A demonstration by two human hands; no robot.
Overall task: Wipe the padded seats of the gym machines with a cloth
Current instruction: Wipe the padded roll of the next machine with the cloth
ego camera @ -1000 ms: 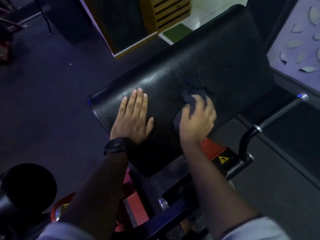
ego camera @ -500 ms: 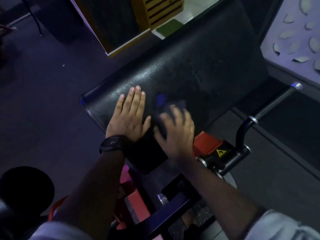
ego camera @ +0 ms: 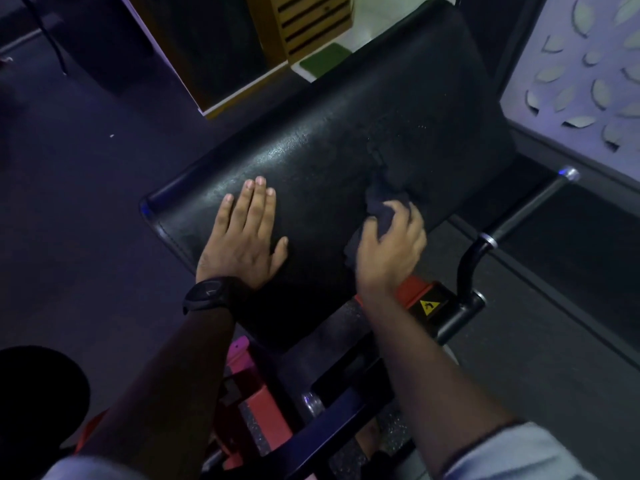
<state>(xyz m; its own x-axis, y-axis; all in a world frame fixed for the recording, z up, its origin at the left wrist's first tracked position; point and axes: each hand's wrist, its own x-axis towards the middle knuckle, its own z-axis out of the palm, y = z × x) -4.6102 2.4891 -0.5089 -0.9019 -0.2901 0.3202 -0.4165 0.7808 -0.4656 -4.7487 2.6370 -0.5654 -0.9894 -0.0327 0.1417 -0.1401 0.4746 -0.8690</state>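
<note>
A large black padded seat (ego camera: 346, 133) of a gym machine slants across the middle of the head view. My left hand (ego camera: 242, 240) lies flat on its near left part, fingers straight and together, a black watch on the wrist. My right hand (ego camera: 391, 247) grips a dark cloth (ego camera: 379, 204) bunched under its fingers and presses it onto the pad near the right edge. Part of the cloth is hidden under the palm.
A red machine frame with a yellow warning sticker (ego camera: 429, 306) sits below the pad. A black handle bar (ego camera: 512, 223) sticks out to the right. A round black pad (ego camera: 38, 393) is at the lower left. A dark floor (ego camera: 86, 202) surrounds the machine, with a patterned wall panel (ego camera: 588, 71) on the right.
My right hand swept the cloth left toward my left hand, then back right across the pad. My left hand stayed flat in the same place.
</note>
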